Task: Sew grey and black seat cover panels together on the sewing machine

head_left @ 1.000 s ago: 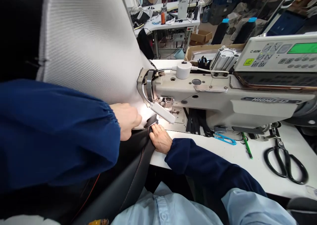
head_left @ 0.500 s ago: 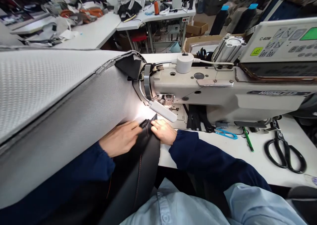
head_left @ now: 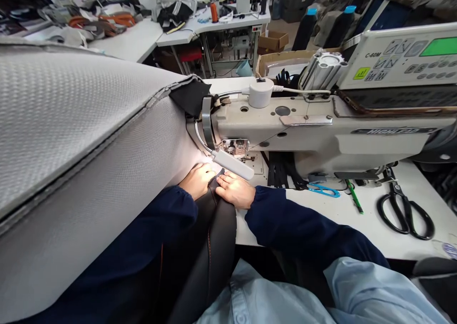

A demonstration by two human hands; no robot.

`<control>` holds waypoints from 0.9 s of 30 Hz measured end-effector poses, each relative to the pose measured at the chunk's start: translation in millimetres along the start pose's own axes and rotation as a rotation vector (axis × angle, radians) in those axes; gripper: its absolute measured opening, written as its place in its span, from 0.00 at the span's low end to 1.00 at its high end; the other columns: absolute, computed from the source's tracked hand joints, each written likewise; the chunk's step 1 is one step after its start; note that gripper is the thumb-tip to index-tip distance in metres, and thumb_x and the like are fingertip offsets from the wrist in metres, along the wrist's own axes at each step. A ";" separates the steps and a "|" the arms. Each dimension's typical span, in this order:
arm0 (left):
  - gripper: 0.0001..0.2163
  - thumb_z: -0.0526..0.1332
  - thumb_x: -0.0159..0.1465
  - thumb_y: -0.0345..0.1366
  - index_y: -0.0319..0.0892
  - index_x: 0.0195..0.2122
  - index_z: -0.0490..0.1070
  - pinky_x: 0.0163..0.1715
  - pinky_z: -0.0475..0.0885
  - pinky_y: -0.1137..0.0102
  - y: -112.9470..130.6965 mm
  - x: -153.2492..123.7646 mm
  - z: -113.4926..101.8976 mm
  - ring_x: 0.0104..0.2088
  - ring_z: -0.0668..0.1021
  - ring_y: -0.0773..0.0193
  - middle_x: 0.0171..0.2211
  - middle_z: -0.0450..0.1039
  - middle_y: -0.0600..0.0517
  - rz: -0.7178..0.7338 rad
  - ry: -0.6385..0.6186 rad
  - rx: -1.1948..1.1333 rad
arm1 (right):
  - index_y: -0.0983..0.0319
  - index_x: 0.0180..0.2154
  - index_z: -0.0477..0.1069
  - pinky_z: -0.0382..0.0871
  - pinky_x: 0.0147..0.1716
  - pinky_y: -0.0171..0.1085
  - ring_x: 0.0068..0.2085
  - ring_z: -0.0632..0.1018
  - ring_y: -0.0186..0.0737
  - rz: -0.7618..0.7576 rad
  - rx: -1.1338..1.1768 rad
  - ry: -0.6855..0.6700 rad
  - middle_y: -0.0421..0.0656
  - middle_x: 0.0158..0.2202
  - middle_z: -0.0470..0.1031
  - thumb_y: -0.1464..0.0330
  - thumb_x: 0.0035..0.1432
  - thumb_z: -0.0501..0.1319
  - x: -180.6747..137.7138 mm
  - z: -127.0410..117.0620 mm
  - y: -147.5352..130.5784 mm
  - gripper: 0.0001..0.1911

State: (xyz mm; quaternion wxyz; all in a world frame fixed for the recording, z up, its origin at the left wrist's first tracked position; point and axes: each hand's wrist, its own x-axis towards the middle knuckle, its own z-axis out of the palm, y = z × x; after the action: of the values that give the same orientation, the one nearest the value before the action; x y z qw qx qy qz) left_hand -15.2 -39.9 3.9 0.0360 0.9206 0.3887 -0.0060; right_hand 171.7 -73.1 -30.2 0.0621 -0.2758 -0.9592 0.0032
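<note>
Black leather-like material (head_left: 200,248) with orange-red stitching runs from my lap up to the sewing machine (head_left: 271,124). Its upper end is gripped by my left hand (head_left: 198,179), whose fingers are closed near the lit sewing area. Just to the right, my right hand (head_left: 234,190) has its fingers closed on the same piece's edge, below the white lamp (head_left: 233,164). A large grey mesh-textured panel (head_left: 117,138) with a dark seam rises along my left arm. The lamp partly covers the needle area.
On the white table to the right lie blue thread snips (head_left: 324,190), a green pen (head_left: 354,198) and black-handled scissors (head_left: 406,214). Black strips (head_left: 282,169) lie under the machine arm. A control panel (head_left: 403,57) stands behind it.
My left hand has moved up and right along the black material, closer to my right hand. The grey panel has shifted slightly with it. My right hand stays nearly in place.
</note>
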 end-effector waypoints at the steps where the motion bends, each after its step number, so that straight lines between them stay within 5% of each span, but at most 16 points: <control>1: 0.16 0.50 0.57 0.22 0.37 0.40 0.75 0.48 0.71 0.61 2.0 -0.7 -1.4 0.44 0.73 0.56 0.40 0.73 0.42 0.004 -0.001 0.016 | 0.67 0.41 0.69 0.64 0.52 0.50 0.54 0.71 0.51 0.010 -0.005 0.007 0.60 0.52 0.70 0.73 0.62 0.52 0.5 1.6 -1.0 0.09; 12: 0.17 0.52 0.56 0.22 0.36 0.43 0.74 0.52 0.69 0.59 15.7 12.5 -3.1 0.48 0.72 0.55 0.44 0.71 0.41 -0.063 -0.038 0.039 | 0.64 0.41 0.71 0.55 0.62 0.47 0.58 0.68 0.44 0.159 0.056 0.125 0.54 0.56 0.68 0.74 0.66 0.48 6.4 10.1 0.5 0.13; 16: 0.18 0.52 0.57 0.22 0.36 0.47 0.71 0.52 0.69 0.61 27.1 17.8 -11.6 0.50 0.72 0.55 0.46 0.71 0.42 -0.113 -0.079 0.057 | 0.65 0.45 0.71 0.53 0.62 0.51 0.62 0.63 0.49 0.071 0.243 -0.003 0.56 0.58 0.65 0.73 0.60 0.56 2.1 -11.1 11.3 0.12; 18: 0.21 0.52 0.58 0.23 0.35 0.53 0.68 0.51 0.70 0.62 38.8 12.3 -21.0 0.50 0.72 0.55 0.48 0.71 0.41 -0.146 -0.122 0.064 | 0.64 0.49 0.70 0.55 0.60 0.54 0.62 0.62 0.54 -0.047 0.331 -0.168 0.57 0.60 0.62 0.72 0.52 0.61 -1.7 -27.8 15.0 0.20; 23: 0.32 0.48 0.56 0.19 0.37 0.64 0.52 0.42 0.74 0.69 61.0 -45.4 -48.1 0.52 0.71 0.59 0.60 0.61 0.43 -0.199 -0.172 0.241 | 0.61 0.59 0.62 0.52 0.59 0.59 0.62 0.62 0.63 -0.252 0.352 -0.496 0.59 0.61 0.60 0.74 0.42 0.62 -6.3 -57.5 9.2 0.39; 27: 0.27 0.49 0.56 0.19 0.36 0.57 0.65 0.51 0.69 0.63 29.0 -106.2 -53.2 0.52 0.71 0.55 0.53 0.69 0.42 -0.080 -0.261 0.425 | 0.60 0.62 0.59 0.49 0.59 0.61 0.64 0.56 0.65 -0.232 0.353 -0.538 0.60 0.64 0.53 0.76 0.40 0.61 -5.0 -62.8 1.1 0.44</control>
State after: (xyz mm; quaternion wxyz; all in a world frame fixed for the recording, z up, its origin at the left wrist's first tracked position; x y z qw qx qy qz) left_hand -69.5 -132.3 62.9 -0.1087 0.8829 0.4069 -0.2077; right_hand 184.1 -76.5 31.4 -0.1464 -0.1390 -0.9509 0.2345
